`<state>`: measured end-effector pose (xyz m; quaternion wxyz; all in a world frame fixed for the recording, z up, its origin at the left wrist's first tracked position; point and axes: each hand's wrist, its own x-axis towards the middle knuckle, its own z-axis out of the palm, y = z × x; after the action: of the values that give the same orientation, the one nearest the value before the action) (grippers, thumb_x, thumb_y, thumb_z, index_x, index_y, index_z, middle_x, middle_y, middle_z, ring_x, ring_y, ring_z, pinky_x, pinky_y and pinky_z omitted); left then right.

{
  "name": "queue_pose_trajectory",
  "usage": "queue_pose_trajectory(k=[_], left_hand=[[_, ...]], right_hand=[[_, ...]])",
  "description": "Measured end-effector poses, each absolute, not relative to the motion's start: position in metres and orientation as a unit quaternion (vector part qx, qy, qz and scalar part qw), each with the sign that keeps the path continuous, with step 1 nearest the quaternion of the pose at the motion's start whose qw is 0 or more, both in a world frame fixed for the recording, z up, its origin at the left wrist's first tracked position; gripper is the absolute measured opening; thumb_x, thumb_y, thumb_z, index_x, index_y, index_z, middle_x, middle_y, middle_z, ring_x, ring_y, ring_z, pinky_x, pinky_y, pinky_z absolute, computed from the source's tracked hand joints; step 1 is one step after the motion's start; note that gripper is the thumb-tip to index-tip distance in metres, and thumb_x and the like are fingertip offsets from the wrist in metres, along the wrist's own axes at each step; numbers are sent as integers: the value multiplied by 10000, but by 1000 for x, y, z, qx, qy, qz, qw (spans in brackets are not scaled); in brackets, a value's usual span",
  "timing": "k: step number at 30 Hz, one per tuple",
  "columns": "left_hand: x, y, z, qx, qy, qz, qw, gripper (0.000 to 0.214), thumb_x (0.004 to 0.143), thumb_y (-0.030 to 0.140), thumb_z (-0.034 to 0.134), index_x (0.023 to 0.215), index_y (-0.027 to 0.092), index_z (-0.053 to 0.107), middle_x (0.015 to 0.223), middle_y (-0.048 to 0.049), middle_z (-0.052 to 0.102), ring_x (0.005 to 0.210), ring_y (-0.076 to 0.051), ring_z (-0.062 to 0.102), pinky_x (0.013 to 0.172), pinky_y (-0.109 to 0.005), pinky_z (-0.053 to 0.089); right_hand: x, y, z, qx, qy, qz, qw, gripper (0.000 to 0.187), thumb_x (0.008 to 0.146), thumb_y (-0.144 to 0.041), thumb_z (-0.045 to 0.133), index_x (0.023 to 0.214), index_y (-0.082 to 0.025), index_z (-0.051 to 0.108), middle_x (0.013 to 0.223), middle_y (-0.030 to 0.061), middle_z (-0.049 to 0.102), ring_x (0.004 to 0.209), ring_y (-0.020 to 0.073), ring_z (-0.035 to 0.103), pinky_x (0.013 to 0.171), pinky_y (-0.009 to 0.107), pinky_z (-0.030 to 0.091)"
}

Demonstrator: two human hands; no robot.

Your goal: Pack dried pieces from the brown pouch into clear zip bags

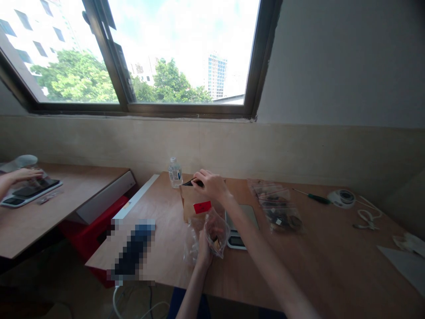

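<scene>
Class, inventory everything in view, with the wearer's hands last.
Window: 1, dark, upper wall
Tables: 2, brown, centre, left
Bottle: 1, clear, far edge
Package: 1, brown, beside bottle
Scales: 2, white, one per table
Filled bags: several, clear, right of package
Screwdriver: 1, green, beside bags
Round device: 1, white, beside screwdriver
Cables: several, mostly white, right, below
Sheet: 1, white, right edge
Furniture: 1, red, between tables
Pixelated item: 1, dark, left of package
Co-worker's hand: 1, bare, left table
Left hand: 1, bare, holding clear bag
Right hand: 1, bare, at package's top
</scene>
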<state>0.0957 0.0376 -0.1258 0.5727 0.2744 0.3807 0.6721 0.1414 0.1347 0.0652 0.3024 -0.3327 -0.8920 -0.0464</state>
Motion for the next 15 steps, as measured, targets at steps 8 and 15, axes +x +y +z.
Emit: queue_pose_trajectory(k=[8,15], left_hand=[[94,39,-131,284,383,666,574,542,778,582,525,1086,154,650,688,-73,679,617,-165,622,585,-254,447],[94,38,-130,281,384,656,585,512,785,570,525,1075,170,658,693,-60,679,590,-153,608,559,-238,426]], right_hand=[[142,133,57,-323,-908,-78,256,394,967,-355,291,919,-188,644,891,72,680,844,166,603,666,232,349],[144,124,69,-405,-886,5,225,372,950,-431,337,1067,-183,588,844,85,720,739,190,665,603,239,352]])
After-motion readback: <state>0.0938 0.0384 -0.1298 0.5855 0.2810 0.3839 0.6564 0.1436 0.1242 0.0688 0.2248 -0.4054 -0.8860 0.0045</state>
